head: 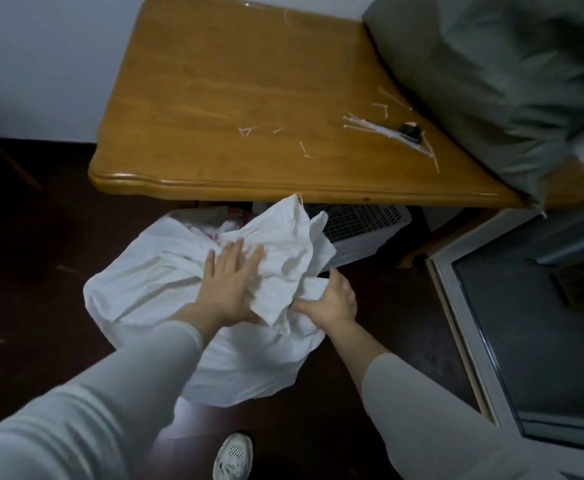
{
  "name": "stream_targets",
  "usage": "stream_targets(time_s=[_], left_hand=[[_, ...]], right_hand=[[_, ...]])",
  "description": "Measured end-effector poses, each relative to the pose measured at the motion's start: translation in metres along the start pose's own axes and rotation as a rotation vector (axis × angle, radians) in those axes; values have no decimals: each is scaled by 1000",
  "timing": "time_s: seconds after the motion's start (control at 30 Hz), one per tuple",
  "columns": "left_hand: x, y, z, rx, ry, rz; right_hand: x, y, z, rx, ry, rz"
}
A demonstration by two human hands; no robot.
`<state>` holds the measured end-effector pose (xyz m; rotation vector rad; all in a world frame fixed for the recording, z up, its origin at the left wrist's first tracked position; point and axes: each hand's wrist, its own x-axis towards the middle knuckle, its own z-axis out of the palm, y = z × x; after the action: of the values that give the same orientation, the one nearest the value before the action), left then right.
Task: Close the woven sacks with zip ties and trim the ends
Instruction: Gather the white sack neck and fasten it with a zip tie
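On the floor (pixel 41 271), an untied white woven sack (pixel 158 282) is pressed by the flat left hand (pixel 229 287) and gripped by the right hand (pixel 333 299).

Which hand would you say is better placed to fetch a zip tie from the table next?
Probably the left hand: it lies flat on the sack, holding nothing, while the right hand grips the gathered mouth.
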<state>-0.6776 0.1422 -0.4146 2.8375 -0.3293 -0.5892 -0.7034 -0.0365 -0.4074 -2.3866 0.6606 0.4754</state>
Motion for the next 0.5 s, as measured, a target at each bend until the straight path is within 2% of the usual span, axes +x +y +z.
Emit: stream_targets(time_s=[0.07,0.17,0.23,0.33,0.37,0.5], left_hand=[[4,5,0,-17,53,3],[1,8,-24,-378,215,-83],[-1,7,-55,-698,265,-174],[-9,7,-106,-1134,257,-265],[-13,4,-117,-1195,240,-275],[-31,-9,-143,-1199,214,-351]], right_hand=[[-5,-9,-9,-36,-42,-118],[-8,-22,-24,417,-242,-103],[-7,-31,-34,575,-251,-84],[-4,-48,-49,444,-141,-261],[-3,-55,-54,336,-108,-348],[0,-96,-78,-1,45,-587]])
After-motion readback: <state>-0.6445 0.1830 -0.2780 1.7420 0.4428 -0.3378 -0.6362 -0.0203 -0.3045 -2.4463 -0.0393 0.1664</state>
